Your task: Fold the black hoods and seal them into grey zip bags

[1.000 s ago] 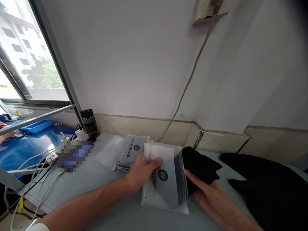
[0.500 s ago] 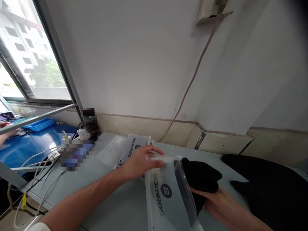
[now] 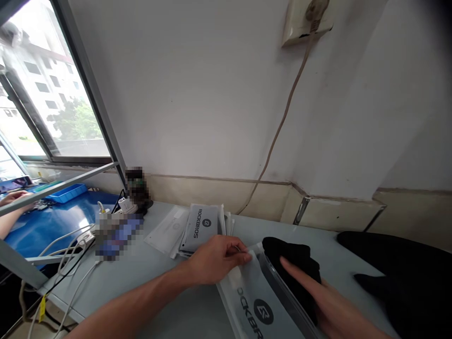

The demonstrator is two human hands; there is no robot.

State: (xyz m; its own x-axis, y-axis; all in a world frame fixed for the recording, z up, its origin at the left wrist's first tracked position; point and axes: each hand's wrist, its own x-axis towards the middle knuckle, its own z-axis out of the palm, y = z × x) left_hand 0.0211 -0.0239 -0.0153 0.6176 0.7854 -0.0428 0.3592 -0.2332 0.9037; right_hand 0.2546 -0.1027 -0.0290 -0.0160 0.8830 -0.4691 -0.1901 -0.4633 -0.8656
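A frosted ROCKBROS zip bag [image 3: 263,311] lies tilted at the lower middle, its mouth on the right side. My left hand [image 3: 221,259] pinches the bag's upper corner between thumb and fingers. Folded black cloth [image 3: 294,263] sits at the bag's mouth, its lower part partly inside. My right hand [image 3: 318,296] grips this cloth, thumb on top and the other fingers hidden beneath. Behind my left hand is a stack of ROCKBROS bags [image 3: 203,228], with a clear bag [image 3: 168,230] beside it.
More black cloth [image 3: 406,282] lies at the right. Power strips and white cables [image 3: 83,238] are at the left, near a blurred device. Beyond the metal frame, another person's hands [image 3: 17,197] rest over a blue table [image 3: 72,212] with a blue tray [image 3: 67,193].
The bag has tilted and moved down and right with my left hand. My right thumb now lies over the black cloth, which is nearer the bag's opening.
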